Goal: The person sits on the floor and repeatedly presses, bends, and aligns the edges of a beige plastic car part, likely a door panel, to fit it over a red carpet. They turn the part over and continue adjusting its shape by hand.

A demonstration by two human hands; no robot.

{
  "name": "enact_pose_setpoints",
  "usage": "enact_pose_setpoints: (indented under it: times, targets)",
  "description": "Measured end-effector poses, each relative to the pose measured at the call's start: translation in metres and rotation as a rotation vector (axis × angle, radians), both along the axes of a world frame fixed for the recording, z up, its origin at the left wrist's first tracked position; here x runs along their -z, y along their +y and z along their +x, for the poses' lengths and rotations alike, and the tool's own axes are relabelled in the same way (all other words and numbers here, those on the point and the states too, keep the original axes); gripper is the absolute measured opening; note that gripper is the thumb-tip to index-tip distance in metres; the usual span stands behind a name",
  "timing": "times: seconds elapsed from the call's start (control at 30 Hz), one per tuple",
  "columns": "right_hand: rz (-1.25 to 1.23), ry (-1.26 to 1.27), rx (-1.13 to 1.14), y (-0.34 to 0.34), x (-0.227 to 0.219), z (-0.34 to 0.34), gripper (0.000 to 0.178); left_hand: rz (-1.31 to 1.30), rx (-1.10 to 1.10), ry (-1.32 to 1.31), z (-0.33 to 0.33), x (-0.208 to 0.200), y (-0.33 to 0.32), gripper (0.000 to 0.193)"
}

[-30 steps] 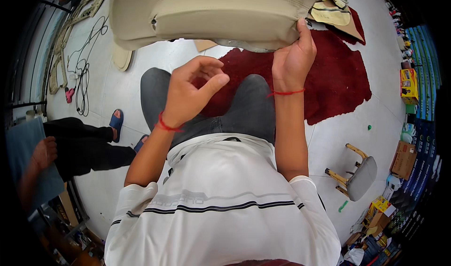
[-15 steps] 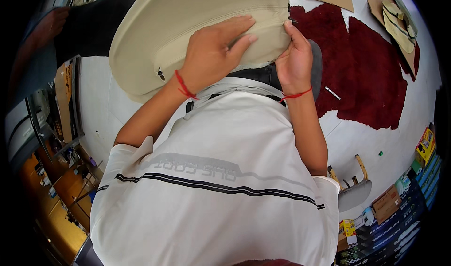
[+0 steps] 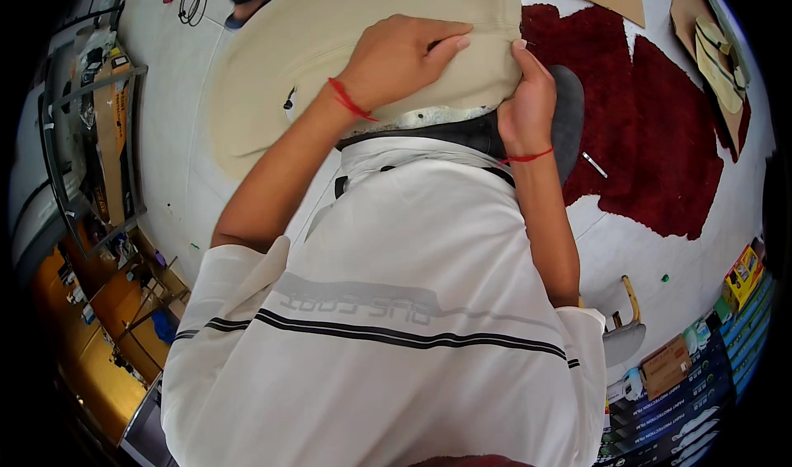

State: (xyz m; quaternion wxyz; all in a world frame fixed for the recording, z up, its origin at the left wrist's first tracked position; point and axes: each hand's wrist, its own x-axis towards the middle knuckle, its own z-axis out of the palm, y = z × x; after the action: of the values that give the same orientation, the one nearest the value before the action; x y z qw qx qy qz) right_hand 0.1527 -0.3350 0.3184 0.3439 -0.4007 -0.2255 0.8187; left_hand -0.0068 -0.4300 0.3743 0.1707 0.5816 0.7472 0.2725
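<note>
Beige panel (image 3: 285, 58) nearer now, right fingers (image 3: 533, 64) tight on its edge, left fingers (image 3: 445, 30) bent, hold unclear.

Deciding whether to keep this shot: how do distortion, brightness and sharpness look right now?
Head view: grey metal rack bows near the blackened rim; head view: cream, curved, padded panel looks pale and low-contrast; head view: bare left hand reads fairly clearly.

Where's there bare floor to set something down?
On the left, the floor between the rack and beige panel looks mostly bare. On the right, a smaller patch lies between the red mat and stool, bar a green bit. Crowded: the panel, with left hand and right hand; lower right, with boxes.
</note>
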Motion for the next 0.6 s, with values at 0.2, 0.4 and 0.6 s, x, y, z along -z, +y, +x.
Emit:
enact_pose_setpoints:
  times: [0.2, 0.4, 0.6]
  targets:
    - [0.131, -0.037, -0.084, 0.003, 0.004, -0.015, 0.036, 0.03, 0.155, 0.243, -0.006, -0.006, -0.01, 0.042]
    - [0.082, -0.131, -0.086, 0.008, 0.02, -0.023, 0.038, 0.157, 0.224, 0.408, 0.015, 0.025, 0.033, 0.047]
    - [0.008, -0.001, -0.215, 0.015, 0.024, -0.01, 0.035, -0.172, 0.102, 0.294, -0.018, -0.005, -0.04, 0.072]
